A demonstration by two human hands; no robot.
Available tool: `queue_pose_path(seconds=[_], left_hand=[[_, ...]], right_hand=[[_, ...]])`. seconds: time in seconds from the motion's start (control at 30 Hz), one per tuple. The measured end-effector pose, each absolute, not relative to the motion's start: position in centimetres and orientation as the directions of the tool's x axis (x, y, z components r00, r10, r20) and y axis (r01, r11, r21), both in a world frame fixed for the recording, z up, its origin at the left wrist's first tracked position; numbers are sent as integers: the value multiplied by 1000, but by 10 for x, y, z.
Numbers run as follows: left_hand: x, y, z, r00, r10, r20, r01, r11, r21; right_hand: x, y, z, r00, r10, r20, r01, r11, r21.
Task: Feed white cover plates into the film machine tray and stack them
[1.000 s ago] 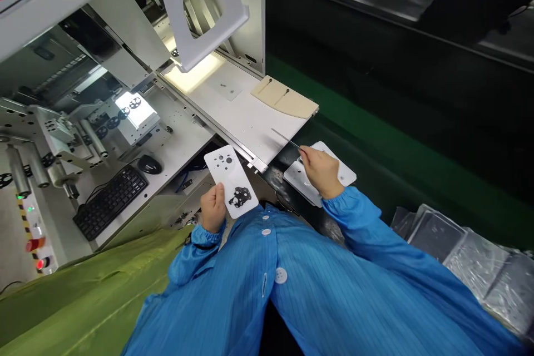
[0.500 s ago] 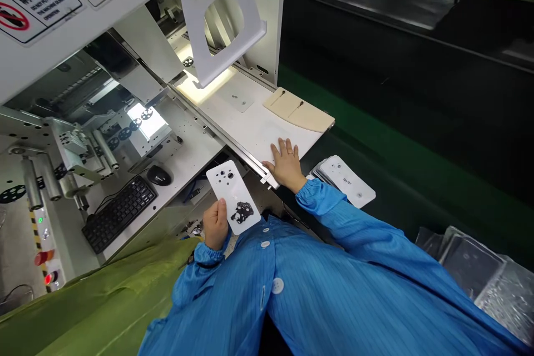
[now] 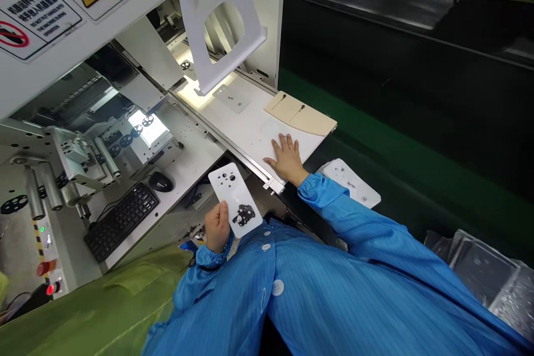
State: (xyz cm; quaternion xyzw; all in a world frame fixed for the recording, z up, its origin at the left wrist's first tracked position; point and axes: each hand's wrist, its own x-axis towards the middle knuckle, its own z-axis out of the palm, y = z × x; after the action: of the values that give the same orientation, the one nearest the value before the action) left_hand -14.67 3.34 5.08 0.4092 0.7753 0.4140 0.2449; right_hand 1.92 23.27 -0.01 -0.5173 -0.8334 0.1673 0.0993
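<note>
My left hand [image 3: 217, 227] grips a white phone-back-shaped panel [image 3: 228, 191] by its near left edge. Small round holes show at the panel's far end, and a black irregular patch lies toward its near end. My right hand [image 3: 288, 160] rests with spread fingers on the white flat bed [image 3: 255, 129] of the machine. Nothing shows in its grasp. Farther up that bed lies another pale panel [image 3: 232, 99], close to a bright lit strip. A stack of similar white panels [image 3: 352, 182] is to the right of my right wrist, partly behind the sleeve.
A tan curved plate [image 3: 299, 113] sits along the bed's right side. Above the bed hangs a white bracket [image 3: 225, 67] with a large opening. To the left are a keyboard [image 3: 120, 219], a mouse [image 3: 161, 182] and rollers [image 3: 35, 194]. Clear plastic trays [image 3: 479, 272] lie at lower right.
The pale panel on the bed has shifted slightly toward the lit strip. My right hand has slid a little forward on the bed. My left hand keeps its panel nearly still.
</note>
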Motion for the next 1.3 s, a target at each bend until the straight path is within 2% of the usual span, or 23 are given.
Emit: queue_pose_path(seconds=[0.4,0.63,0.73,0.83,0.9,0.93,1.0,1.07,1.17,1.3], left_hand=[[-147,29,44,-547,835,-56,406,324,855],[-142,32,51,-554,831,-53,384,312,869],[-138,36,55,-555,831,-39,390,301,871],[-131,44,61,-545,839,-2,419,275,865],[-124,51,66,-532,846,46,457,241,856],[-120,54,69,-518,853,65,471,221,854],[-115,60,73,-504,860,85,477,195,857],[-111,64,76,-493,867,75,459,186,869],[-108,65,80,-406,914,17,353,140,925],[-97,66,84,-232,973,-18,236,75,969]], right_hand=[[20,238,1,-446,894,-43,837,400,-374],[20,238,4,-449,893,8,820,415,-394],[24,226,14,-462,880,112,747,454,-486],[29,200,28,-474,868,147,544,420,-726],[32,180,38,-528,849,28,331,235,-914],[33,171,43,-569,821,-51,229,99,-968],[36,156,52,-632,756,-171,90,-147,-985],[40,148,62,-622,752,-219,40,-248,-968],[48,145,76,-548,815,-187,63,-183,-981],[62,143,91,-559,828,-50,127,26,-992]])
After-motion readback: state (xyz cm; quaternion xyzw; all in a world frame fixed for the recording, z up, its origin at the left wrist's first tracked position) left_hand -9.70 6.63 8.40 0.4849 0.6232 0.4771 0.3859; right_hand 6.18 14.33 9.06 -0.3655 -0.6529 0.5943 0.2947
